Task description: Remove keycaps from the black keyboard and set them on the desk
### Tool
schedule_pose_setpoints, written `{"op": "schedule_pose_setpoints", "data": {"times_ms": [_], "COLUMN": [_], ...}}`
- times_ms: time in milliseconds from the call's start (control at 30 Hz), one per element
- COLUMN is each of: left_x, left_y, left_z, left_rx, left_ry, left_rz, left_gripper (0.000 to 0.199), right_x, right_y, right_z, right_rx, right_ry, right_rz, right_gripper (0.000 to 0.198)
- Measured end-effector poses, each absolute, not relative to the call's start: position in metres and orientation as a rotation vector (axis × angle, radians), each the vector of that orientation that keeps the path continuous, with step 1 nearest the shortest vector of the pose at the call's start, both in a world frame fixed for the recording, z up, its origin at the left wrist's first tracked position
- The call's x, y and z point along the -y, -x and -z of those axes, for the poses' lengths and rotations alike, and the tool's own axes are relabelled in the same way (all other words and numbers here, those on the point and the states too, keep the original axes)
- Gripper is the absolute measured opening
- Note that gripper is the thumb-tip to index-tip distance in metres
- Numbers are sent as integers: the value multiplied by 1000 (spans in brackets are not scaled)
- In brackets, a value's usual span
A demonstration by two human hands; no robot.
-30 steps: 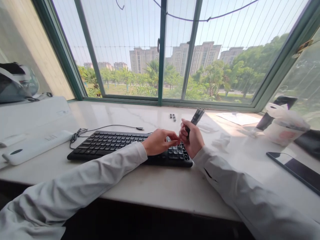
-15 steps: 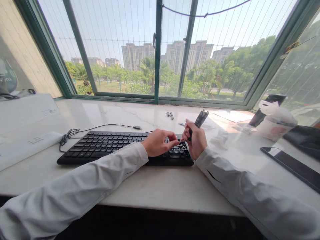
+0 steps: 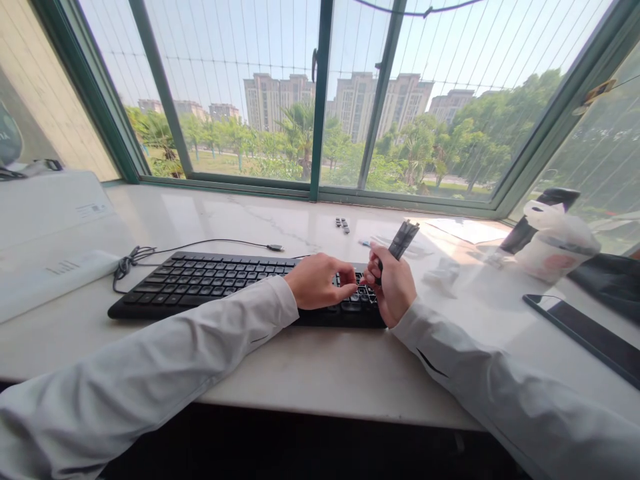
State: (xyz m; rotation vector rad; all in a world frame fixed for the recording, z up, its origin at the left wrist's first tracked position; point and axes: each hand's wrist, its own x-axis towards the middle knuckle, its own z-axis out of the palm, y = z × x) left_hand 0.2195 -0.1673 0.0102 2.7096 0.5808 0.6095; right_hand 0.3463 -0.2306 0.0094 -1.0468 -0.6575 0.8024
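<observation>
My left hand (image 3: 320, 283) is over the right part of a black keyboard (image 3: 200, 283), its thumb and fingertips curled close together at the number pad. Whatever may be between those fingertips is too small or hidden to make out. In my right hand (image 3: 393, 283) is a dark, flat-sided hand tool (image 3: 404, 241) with a notched upper end, tilted up and to the right; its lower part disappears into the fist. Between the hands, part of the number pad (image 3: 365, 293) shows open key frames without caps. Several small black keycaps (image 3: 343, 225) lie loose beyond the keyboard.
A black cable (image 3: 215, 241) with a USB plug (image 3: 275, 247) runs behind the keyboard. To the right are a phone (image 3: 583, 337), crumpled clear plastic (image 3: 443, 275) and a bagged cup (image 3: 550, 253). A white box (image 3: 55, 207) stands left. Windows line the back.
The view has shifted slightly. Both hands stay at the number pad, the left with its fingertips curled and the right still gripping the dark tool.
</observation>
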Motion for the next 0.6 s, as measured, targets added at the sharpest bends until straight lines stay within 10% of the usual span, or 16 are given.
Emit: {"op": "schedule_pose_setpoints", "data": {"times_ms": [600], "left_x": [169], "left_y": [-226], "left_z": [-1], "left_rx": [-698], "left_ry": [-2621], "left_rz": [-605], "left_gripper": [28], "right_x": [230], "right_y": [-345], "right_z": [7], "right_rx": [873], "right_ry": [937], "right_rz": [-782], "right_gripper": [39]}}
